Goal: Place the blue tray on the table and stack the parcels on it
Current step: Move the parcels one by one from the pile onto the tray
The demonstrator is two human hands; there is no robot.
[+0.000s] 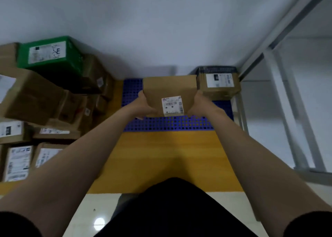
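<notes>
Left hand (pixel 144 102) and right hand (pixel 197 102), fingers (pixel 142 94) curled, grip a cardboard parcel (pixel 168 89) (barcode-labelled) over the perforated blue tray (pixel 167 124).

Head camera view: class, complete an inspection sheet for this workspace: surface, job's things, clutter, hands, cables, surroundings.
Surface: yellow wooden table.
Job's things: blue perforated plastic tray lies flat; brown cardboard parcel with white label held over it; smaller labelled cardboard parcel at its far right corner.
Clutter: pile of cardboard boxes at left, green box on top.
Grippers: left hand and right hand grip the held parcel's sides.
Cables: nothing seen.
Surroundings: white wall; grey metal frame at right.
</notes>
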